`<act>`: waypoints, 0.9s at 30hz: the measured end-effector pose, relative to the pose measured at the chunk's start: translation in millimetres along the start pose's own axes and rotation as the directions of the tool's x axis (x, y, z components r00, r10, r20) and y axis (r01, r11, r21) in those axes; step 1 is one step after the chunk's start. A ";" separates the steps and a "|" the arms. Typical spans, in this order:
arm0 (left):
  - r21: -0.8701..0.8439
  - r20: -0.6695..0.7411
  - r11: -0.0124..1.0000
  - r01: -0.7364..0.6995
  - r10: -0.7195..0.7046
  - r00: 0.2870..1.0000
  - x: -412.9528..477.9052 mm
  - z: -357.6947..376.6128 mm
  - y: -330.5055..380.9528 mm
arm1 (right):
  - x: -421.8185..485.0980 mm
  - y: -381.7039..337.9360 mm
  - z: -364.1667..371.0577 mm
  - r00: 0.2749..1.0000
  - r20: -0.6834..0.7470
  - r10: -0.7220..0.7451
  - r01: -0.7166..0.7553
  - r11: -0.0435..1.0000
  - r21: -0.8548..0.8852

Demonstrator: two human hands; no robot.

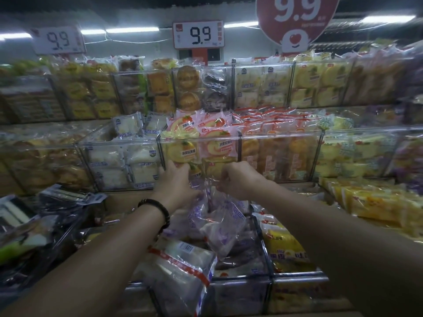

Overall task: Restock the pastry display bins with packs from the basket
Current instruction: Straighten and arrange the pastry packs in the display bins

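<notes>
Purple packs (pixel 225 227) — two — held by left hand (pixel 176 184) and right hand (pixel 238 179).

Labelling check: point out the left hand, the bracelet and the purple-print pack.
left hand (pixel 177 183): head view, back of the hand.
bracelet (pixel 164 212): head view, beads on the wrist.
purple-print pack (pixel 223 227): head view, middle of the wrapper.
</notes>
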State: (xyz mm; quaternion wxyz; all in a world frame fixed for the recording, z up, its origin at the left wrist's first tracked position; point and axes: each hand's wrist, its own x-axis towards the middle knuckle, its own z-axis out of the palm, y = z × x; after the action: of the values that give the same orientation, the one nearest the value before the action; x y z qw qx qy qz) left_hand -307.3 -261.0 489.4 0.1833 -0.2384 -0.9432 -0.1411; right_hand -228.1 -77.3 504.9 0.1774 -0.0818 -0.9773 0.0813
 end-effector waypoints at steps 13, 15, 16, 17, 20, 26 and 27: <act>-0.147 0.255 0.952 -0.267 0.297 0.920 -29.3 -34.1 -0.2 | -54.7 -11.9 -12.3 0.840 0.307 -0.448 0.497 0.862 -0.103; -0.153 0.286 0.945 -0.290 0.323 0.902 -36.9 -34.7 -3.6 | -59.2 -11.0 -3.4 0.840 0.328 -0.432 0.499 0.852 -0.157; -0.169 0.293 0.942 -0.291 0.330 0.898 -39.1 -34.3 -5.9 | -61.1 -10.5 -1.1 0.850 0.321 -0.419 0.491 0.850 -0.191; -0.186 0.308 0.939 -0.291 0.337 0.890 -40.6 -34.1 -8.5 | -64.0 -10.8 -0.7 0.856 0.307 -0.415 0.491 0.838 -0.239; -0.210 0.383 0.936 -0.282 0.344 0.857 -43.2 -35.4 -15.8 | -73.6 -14.0 -4.5 0.866 0.291 -0.406 0.496 0.769 -0.404; -0.188 0.302 0.943 -0.275 0.322 0.897 -41.0 -13.0 -25.1 | -79.9 -6.7 -14.8 0.935 0.149 -0.321 0.354 0.841 -0.409; -0.163 0.264 0.942 -0.295 0.329 0.907 -41.4 -8.8 -24.7 | -78.7 -4.7 -16.1 0.952 0.110 -0.287 0.307 0.863 -0.402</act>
State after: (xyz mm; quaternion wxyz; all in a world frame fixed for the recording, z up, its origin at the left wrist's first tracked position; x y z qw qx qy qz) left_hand -283.4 -301.5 475.7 0.0502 -0.4148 -0.8992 -0.1297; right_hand -150.2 -94.7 494.4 0.1438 0.0357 -0.9769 -0.1539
